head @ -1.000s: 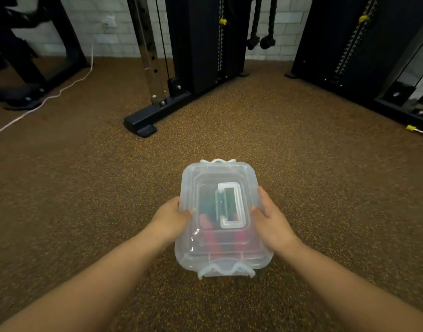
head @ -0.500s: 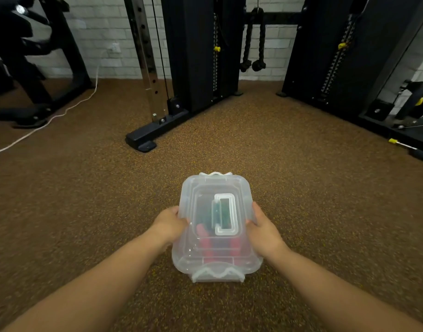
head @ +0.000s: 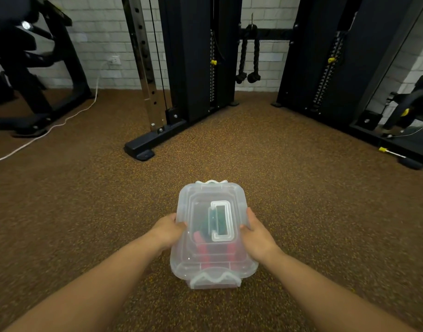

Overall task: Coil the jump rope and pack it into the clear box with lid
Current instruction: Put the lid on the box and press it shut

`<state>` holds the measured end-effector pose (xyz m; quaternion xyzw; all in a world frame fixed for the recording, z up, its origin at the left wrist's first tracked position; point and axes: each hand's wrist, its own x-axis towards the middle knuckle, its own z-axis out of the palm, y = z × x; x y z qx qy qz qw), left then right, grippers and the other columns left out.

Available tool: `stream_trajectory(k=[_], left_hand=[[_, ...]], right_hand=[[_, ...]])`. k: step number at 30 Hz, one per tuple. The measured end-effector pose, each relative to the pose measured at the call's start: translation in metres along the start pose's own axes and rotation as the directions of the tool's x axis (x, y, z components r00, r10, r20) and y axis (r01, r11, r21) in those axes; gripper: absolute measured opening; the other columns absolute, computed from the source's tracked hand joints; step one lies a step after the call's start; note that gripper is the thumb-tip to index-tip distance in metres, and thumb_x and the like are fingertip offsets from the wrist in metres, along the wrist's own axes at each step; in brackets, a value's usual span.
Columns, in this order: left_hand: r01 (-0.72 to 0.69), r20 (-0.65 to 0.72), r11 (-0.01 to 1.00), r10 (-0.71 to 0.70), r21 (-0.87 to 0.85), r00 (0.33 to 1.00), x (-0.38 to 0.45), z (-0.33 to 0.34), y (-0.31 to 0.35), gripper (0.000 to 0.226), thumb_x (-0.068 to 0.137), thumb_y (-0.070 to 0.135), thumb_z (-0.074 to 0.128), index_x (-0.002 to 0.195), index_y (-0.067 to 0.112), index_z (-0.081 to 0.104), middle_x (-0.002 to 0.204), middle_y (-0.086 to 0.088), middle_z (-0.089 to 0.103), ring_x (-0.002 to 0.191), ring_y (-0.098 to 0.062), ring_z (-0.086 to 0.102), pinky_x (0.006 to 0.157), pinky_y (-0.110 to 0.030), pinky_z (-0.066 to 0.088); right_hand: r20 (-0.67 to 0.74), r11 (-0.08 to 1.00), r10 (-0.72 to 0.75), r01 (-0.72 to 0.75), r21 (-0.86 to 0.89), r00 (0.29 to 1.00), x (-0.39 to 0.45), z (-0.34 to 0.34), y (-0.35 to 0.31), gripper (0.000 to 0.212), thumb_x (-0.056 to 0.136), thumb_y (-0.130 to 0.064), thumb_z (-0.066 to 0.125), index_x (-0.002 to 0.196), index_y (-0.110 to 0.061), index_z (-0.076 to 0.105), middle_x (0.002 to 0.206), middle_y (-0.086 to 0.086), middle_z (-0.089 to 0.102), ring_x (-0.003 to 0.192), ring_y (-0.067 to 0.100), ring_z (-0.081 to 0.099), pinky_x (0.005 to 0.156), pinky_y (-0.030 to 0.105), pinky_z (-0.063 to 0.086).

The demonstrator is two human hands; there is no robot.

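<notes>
Jump rope [head: 215, 248], with red and green parts, lies inside the clear box [head: 181, 262], seen through the closed lid [head: 198, 200]. Left hand [head: 167, 228] and right hand [head: 257, 236] grip the box's two long sides, fingers curled around the rim, above the brown speckled floor [head: 86, 212].

1. Clear box [head: 181, 262]: translucent, smooth, glossy plastic, with a lid [head: 198, 212] of the same plastic.
2. Floor [head: 301, 200]: rough, matt, brown speckled.
3. Upright post [head: 143, 63]: shiny metal.
4. Wall [head: 100, 32]: matt white brick.
</notes>
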<state>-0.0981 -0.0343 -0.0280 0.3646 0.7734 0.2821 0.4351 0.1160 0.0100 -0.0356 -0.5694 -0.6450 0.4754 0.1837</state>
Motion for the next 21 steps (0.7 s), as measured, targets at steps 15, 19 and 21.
stream_trajectory(k=[15, 19, 21], left_hand=[[-0.263, -0.054, 0.859, 0.318, 0.44, 0.947, -0.012, -0.051, 0.153, 0.059, 0.098, 0.033, 0.04, 0.15, 0.014, 0.018, 0.159, -0.006, 0.016, 0.146, -0.023, 0.016, 0.118, -0.037, 0.017], [-0.257, -0.039, 0.835, 0.315, 0.486, 0.948, -0.027, -0.086, 0.213, 0.06, 0.099, 0.036, 0.037, 0.15, 0.011, 0.017, 0.159, -0.008, 0.015, 0.147, -0.022, 0.012, 0.119, -0.035, 0.014], [-0.275, -0.038, 0.828, 0.335, 0.489, 0.941, -0.044, -0.105, 0.246, 0.06, 0.099, 0.037, 0.036, 0.15, 0.012, 0.017, 0.159, -0.008, 0.015, 0.146, -0.022, 0.014, 0.119, -0.036, 0.015]], right_hand=[[0.074, 0.875, -0.21, 0.221, -0.43, 0.975, 0.021, -0.083, -0.134, 0.056, 0.101, -0.036, 0.03, 0.152, -0.022, 0.011, 0.162, 0.004, -0.001, 0.148, 0.025, -0.006, 0.12, 0.041, 0.002], [0.078, 0.825, -0.213, 0.222, -0.52, 0.974, 0.009, -0.134, -0.208, 0.057, 0.101, -0.038, 0.029, 0.152, -0.021, 0.01, 0.162, 0.005, -0.001, 0.148, 0.026, -0.007, 0.12, 0.041, 0.004], [0.061, 0.806, -0.241, 0.235, -0.543, 0.968, -0.006, -0.163, -0.247, 0.057, 0.101, -0.038, 0.028, 0.152, -0.022, 0.009, 0.162, 0.004, -0.002, 0.148, 0.025, -0.008, 0.12, 0.041, 0.004]])
